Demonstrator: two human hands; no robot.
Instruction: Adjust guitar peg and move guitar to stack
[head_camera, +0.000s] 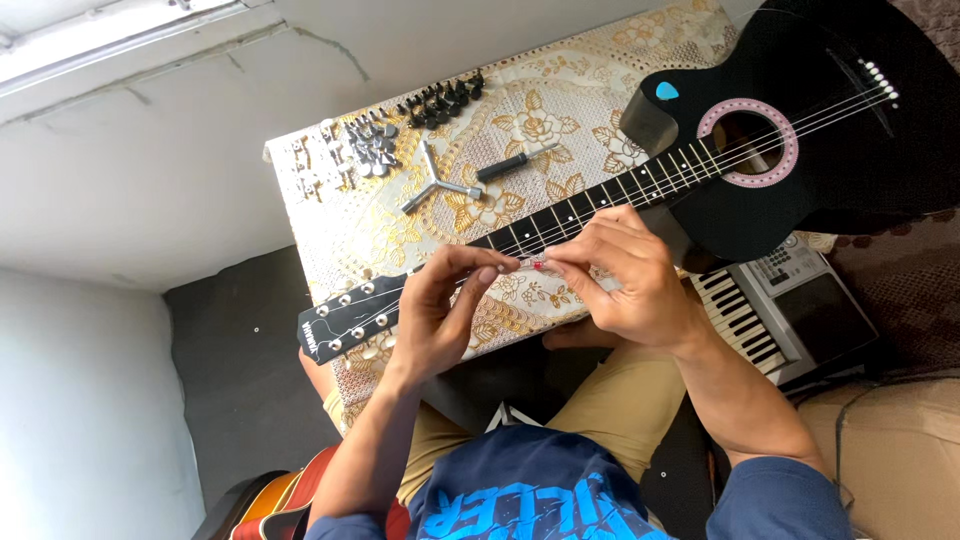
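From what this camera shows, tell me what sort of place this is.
Probably a small home workshop for guitar repair. A black guitar lies across a cloth-covered table, rows of tuning pegs and a three-armed wrench sit beside it, and a keyboard rests below.

Seen from above, a seated person bends both arms inward so the hands meet in front of the chest; the left hand (440, 310) rises from a bare forearm at lower left, wrist cocked, palm turned toward the body, thumb and forefinger pressed together at their tips; the right hand (620, 275) comes in from a bare forearm at lower right, back of the hand uppermost, fingers curled, thumb and forefinger also pinched shut; the two pinches nearly touch, fingertip to fingertip; blue sleeves are pushed up toward the elbows; tan-trousered knees spread below.
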